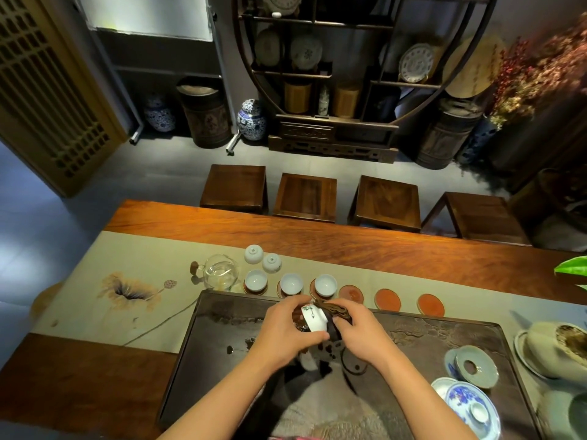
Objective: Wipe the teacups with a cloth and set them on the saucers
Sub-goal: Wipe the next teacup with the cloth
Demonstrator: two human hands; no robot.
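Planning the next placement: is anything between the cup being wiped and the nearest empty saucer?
Nothing visible. The cup, held in the left hand with the cloth in the right hand, sits just before the bare saucer; only tray edge lies between.

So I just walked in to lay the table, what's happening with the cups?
The left hand holds a teacup while the right hand rubs it with a dark cloth over the tea tray. Three cups already sit on saucers; three red saucers wait, and two upturned cups remain.

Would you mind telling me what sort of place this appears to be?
Probably a traditional tea room: a carved dark tea tray, a row of teacups on saucers, and a round display shelf holding plates and jars.
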